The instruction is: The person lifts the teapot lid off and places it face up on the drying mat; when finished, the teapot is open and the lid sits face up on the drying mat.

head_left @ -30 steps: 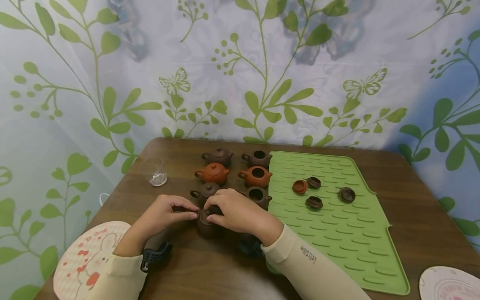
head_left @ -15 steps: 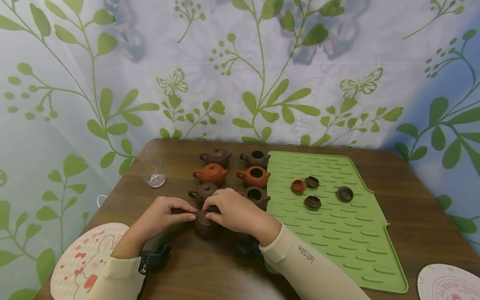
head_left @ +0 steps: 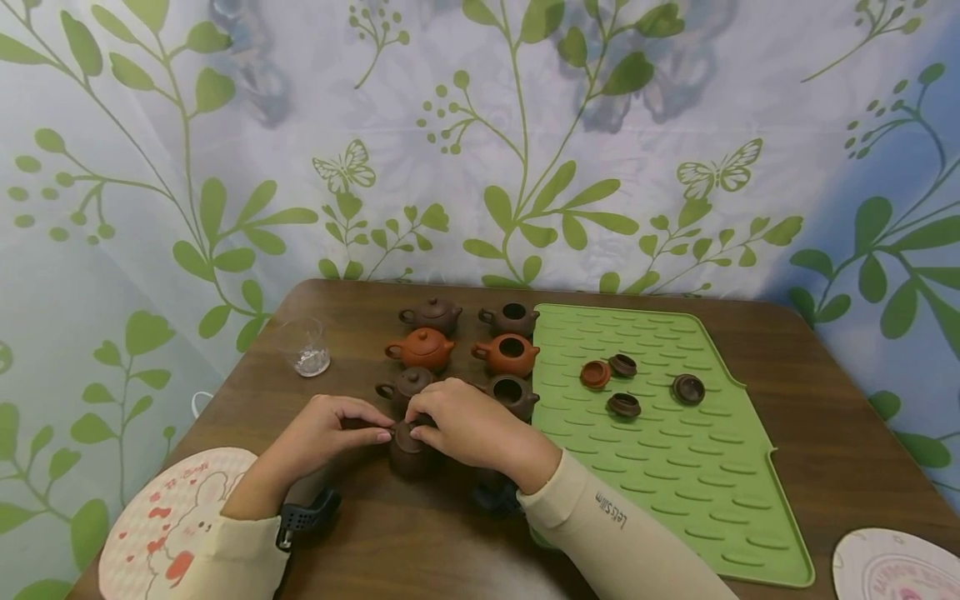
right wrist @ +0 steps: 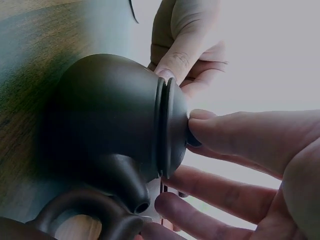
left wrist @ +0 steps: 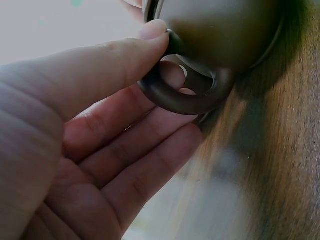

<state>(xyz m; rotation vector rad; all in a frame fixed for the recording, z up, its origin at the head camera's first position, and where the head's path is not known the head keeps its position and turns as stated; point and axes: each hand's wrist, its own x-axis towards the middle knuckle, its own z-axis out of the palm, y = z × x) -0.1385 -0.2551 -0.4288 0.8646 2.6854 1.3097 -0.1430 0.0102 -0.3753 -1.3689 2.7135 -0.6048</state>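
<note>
In the lower centre of the head view, a small brown teapot [head_left: 411,460] is stood on the tabletop [head_left: 420,554] between the hands. Its handle [left wrist: 185,104] is pinched between thumb and finger by the left hand [head_left: 318,435], and the knob [right wrist: 194,140] of its lid [right wrist: 177,127] is pinched by the right hand [head_left: 480,425]. A dark seam is shown between lid and rim, so whether the lid is fully seated cannot be told. The step in hand is judged to be the fitting of this lid; a gentle settling, with the pot kept steady, seems called for before the knob is let go. Just behind, a lidded brown teapot [head_left: 412,382] and an open brown teapot [head_left: 517,402] are partly covered by the right hand. At right, four loose lids [head_left: 624,406] are laid on the green mat [head_left: 675,492]. Farther up, a lidded red teapot [head_left: 424,350] is paired with an open red teapot [head_left: 501,362], and beyond them a far lidded teapot [head_left: 435,316] with a far open teapot [head_left: 510,326].
</note>
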